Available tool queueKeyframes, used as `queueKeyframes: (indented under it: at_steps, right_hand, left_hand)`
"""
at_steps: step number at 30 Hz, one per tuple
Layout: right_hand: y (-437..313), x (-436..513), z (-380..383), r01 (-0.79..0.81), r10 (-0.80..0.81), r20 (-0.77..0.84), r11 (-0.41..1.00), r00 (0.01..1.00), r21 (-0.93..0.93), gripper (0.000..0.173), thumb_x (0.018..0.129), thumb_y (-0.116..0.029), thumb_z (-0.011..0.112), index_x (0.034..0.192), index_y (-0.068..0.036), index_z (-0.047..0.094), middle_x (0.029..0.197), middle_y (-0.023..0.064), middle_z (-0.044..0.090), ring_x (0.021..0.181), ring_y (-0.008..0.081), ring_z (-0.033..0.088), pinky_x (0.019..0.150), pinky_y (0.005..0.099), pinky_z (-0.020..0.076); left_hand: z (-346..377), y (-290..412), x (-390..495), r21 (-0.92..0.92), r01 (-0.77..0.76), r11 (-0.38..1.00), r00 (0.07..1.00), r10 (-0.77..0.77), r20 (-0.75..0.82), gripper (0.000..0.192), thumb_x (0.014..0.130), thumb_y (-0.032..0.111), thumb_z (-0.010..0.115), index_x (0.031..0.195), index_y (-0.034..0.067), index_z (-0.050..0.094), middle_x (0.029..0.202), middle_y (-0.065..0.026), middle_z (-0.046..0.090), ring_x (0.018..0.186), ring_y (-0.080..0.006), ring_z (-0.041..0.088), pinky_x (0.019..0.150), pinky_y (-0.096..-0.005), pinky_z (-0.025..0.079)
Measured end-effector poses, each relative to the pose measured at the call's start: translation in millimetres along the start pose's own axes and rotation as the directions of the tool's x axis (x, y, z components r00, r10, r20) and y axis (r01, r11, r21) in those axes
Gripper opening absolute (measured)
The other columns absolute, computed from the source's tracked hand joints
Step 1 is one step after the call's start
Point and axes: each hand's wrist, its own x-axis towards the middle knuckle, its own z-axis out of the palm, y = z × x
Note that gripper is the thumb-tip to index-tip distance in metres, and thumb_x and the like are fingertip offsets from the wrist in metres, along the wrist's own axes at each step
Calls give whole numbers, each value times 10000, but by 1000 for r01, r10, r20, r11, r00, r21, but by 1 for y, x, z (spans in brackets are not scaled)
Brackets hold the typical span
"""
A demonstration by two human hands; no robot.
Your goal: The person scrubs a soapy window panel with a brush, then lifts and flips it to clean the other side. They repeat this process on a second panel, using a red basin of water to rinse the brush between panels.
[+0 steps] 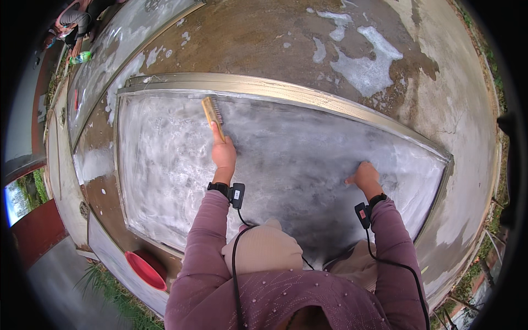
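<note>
A large framed screen panel (pixel 280 165), coated in white suds, lies flat on the wet concrete before me. My left hand (pixel 224 154) grips a scrubbing brush (pixel 212 117) with a yellowish handle. The brush is near the panel's far edge, left of the middle, its bristles facing right. My right hand (pixel 366 177) rests on the soapy surface toward the right side, with its thumb out to the left and the other fingers hard to see. No tool shows in it. The panel's metal frame (pixel 264 87) runs along the far side.
A second soapy panel (pixel 111 57) lies at the upper left, where another person (pixel 74 20) bends down, a hand at a green bottle (pixel 80 57). A red basin (pixel 145 270) stands at the lower left near another panel (pixel 111 243). Foam (pixel 367 62) spreads over the concrete beyond.
</note>
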Motion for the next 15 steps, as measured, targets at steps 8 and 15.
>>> queueKeyframes:
  at_steps: [8,15]
  right_hand:
    - [3,1,4,17,-17,-13,1000,1000,26,820,534,-458,879,1143,-12,558,1178,170,601,1095,306,599,885,384,504]
    - [3,2,3,21,-21,-6,1000,1000,6,824,537,-466,882,1147,-9,569,1185,162,604,1104,297,596,889,375,506]
  left_hand:
    - [16,16,-59,63,-790,610,575,701,422,632,888,197,582,1441,389,345,717,-114,542,618,-315,605,547,-438,492]
    - [-73,-75,61,336,304,892,953,-289,-93,685,940,236,505,1510,344,139,814,-156,663,714,-311,660,605,-433,516]
